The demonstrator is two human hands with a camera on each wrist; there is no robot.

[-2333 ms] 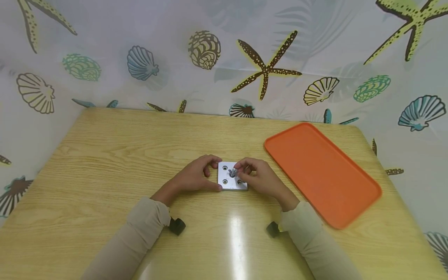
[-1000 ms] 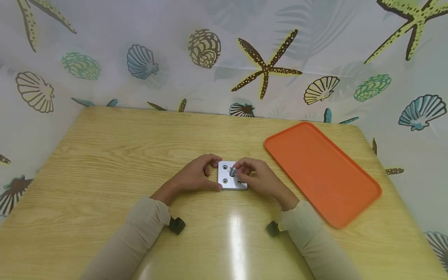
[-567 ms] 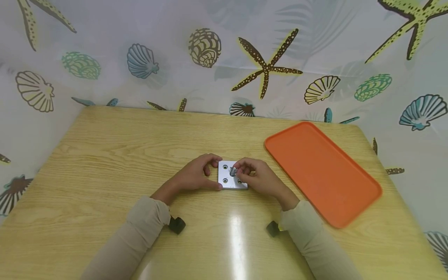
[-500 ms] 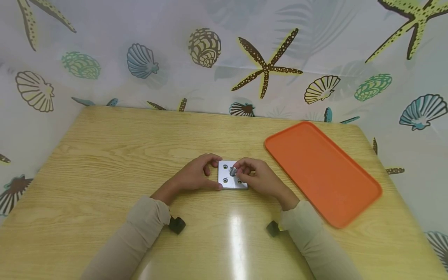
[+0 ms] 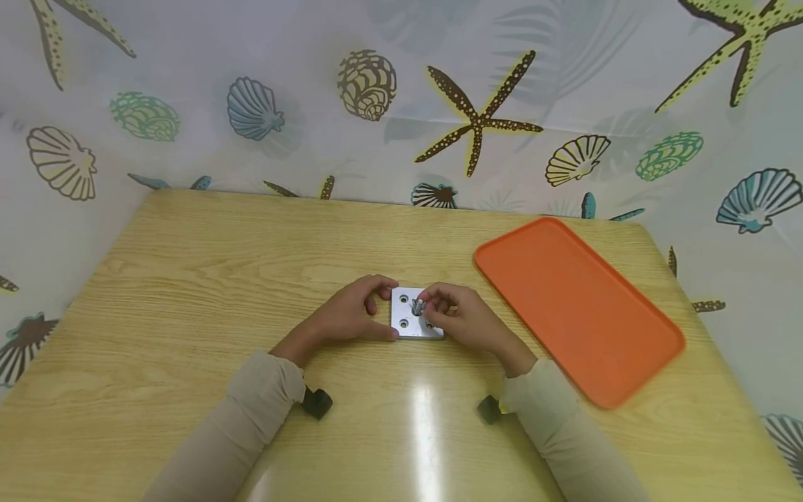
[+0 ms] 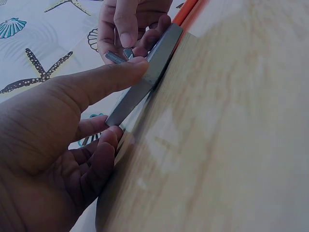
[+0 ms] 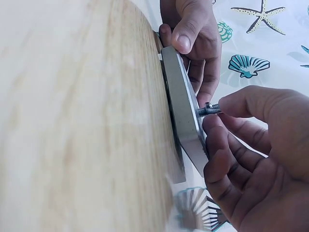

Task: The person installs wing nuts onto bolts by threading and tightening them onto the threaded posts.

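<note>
A flat square metal plate with round holes near its corners lies on the table in the head view. From its middle rises a threaded stud, seen in the left wrist view, carrying a small silver wing nut. My left hand grips the plate from the left, thumb at the near corner and fingers at the far one. My right hand pinches the wing nut between thumb and forefinger, its other fingers curled close to the plate's right side. Those fingers hide part of the nut and the plate's far right corner.
An orange tray lies slanted on the right of the wooden table. Behind the table hangs a white cloth printed with shells and starfish. Black wrist devices sit under both sleeves.
The wing nut has turned slightly, its wings now standing at a different angle than about two seconds ago. Both hands and the plate stay in nearly the same place.
</note>
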